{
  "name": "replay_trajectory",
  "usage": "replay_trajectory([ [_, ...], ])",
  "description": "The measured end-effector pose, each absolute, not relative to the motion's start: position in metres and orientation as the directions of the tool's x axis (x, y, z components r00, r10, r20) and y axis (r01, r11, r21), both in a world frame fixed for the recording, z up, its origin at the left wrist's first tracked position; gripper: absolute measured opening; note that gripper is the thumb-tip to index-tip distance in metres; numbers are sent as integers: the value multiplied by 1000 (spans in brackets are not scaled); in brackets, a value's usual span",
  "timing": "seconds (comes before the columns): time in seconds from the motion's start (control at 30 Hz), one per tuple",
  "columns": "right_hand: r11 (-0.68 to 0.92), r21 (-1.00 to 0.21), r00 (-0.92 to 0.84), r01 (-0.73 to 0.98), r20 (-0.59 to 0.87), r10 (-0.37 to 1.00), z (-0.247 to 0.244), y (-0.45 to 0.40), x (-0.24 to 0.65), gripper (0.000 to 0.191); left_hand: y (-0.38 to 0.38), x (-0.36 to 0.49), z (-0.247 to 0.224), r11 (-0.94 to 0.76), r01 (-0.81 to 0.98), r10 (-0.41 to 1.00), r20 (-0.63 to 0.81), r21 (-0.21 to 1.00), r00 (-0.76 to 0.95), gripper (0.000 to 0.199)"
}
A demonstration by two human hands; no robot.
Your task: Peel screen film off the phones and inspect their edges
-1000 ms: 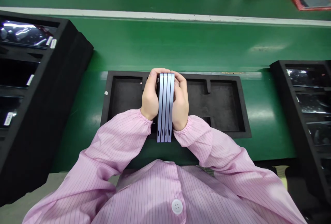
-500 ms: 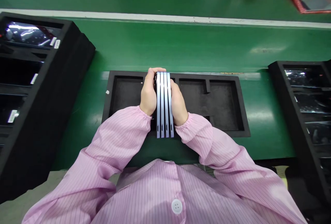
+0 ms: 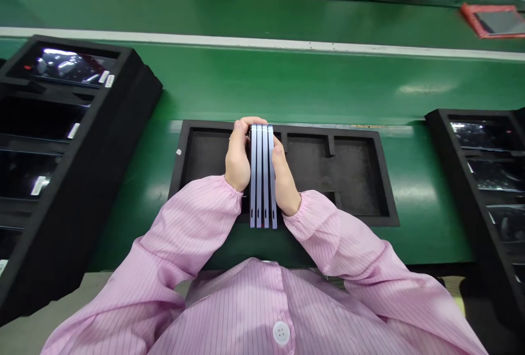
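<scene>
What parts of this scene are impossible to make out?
- Head view: the faces of the four blue slabs are hidden; only their edges show.
- Tray pocket beneath them: covered by the left hand and right hand.
- White labels on the left foam rack: too small to read.

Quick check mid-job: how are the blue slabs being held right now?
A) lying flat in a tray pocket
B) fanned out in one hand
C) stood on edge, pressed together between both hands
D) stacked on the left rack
C: four blue slabs stand edge-up, clamped between the left hand and right hand over the black foam tray.
</scene>
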State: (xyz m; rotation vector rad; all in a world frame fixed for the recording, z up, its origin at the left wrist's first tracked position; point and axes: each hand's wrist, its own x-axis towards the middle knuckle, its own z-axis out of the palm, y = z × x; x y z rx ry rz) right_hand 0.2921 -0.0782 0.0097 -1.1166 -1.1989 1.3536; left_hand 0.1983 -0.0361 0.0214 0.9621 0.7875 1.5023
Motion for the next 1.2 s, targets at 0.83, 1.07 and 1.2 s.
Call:
replay_trajectory([
  [0.83, 49, -997, -237, -62, 62, 969, 19, -87, 311, 111, -52, 194, 22, -223, -368, 959, 270, 903, 81, 47],
  [1.07, -19, -1000, -291, 14, -22, 957, 23, -84, 314, 122, -50, 194, 17, -184, -373, 978, 209, 910, 27, 48],
  [1.2, -109, -993, -332, -41, -89, 939, 22, -81, 315, 125, -48, 193, 20, -228, -298, 973, 231, 927, -25, 43],
])
